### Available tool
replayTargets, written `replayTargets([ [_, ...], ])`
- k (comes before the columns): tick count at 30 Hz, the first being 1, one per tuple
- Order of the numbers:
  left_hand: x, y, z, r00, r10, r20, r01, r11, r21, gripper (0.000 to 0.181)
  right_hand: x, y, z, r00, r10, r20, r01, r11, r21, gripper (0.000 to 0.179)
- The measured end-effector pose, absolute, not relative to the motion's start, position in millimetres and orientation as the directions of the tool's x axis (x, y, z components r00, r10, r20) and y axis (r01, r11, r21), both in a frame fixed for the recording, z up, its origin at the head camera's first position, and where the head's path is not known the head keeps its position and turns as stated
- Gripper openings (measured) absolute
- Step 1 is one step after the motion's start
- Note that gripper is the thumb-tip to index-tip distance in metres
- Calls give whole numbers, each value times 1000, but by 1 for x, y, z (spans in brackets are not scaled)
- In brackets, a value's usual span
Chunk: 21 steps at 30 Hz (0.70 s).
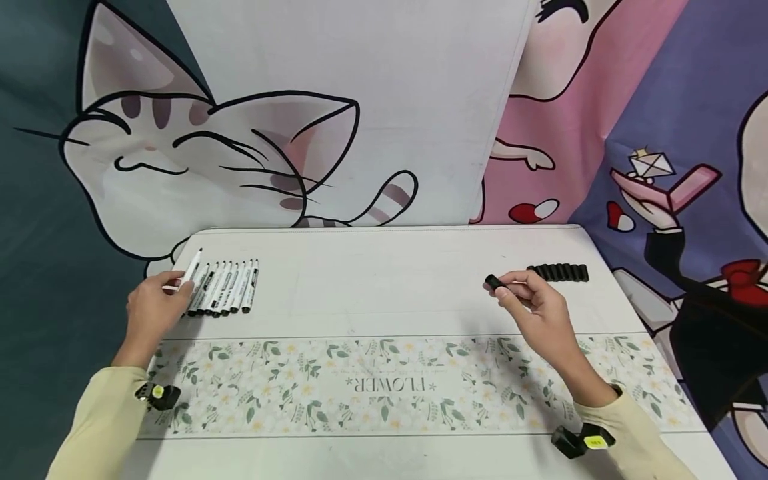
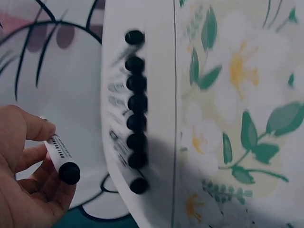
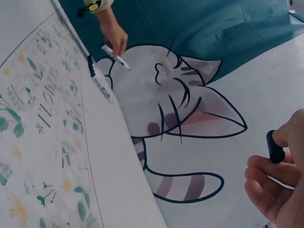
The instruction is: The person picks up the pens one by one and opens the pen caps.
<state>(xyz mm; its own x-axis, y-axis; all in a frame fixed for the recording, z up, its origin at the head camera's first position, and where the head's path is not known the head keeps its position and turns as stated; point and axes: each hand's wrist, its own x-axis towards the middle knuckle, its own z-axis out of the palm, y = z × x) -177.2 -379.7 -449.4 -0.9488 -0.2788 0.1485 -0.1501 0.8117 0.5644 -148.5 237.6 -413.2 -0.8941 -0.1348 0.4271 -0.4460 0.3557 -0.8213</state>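
My left hand pinches a white marker at the table's back left; its bare dark tip points up and away. In the left wrist view the black end of this marker shows below the fingers. Beside that hand, a row of several uncapped white markers lies side by side on the table. At the right, my right hand holds a small black marker cap between thumb and fingers, raised over the table. Just behind it lies a tight row of several black caps.
The white table carries a printed band of flowers across its front part. A cloth backdrop with a cartoon cat rises directly behind the table's back edge. Each wrist bears a small black device.
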Motion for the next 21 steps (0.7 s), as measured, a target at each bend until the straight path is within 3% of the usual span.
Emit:
replayTargets([
  [8, -192, -403, -464, -942, -331, 50, -245, 783, 572, 54, -144, 247, -417, -912, -120, 393, -410, 339, -847, 17],
  [21, -202, -421, -489, -916, -399, -39, -340, 722, 602, 54, -138, 252, -420, -928, 24, 371, -329, 414, -849, 18],
])
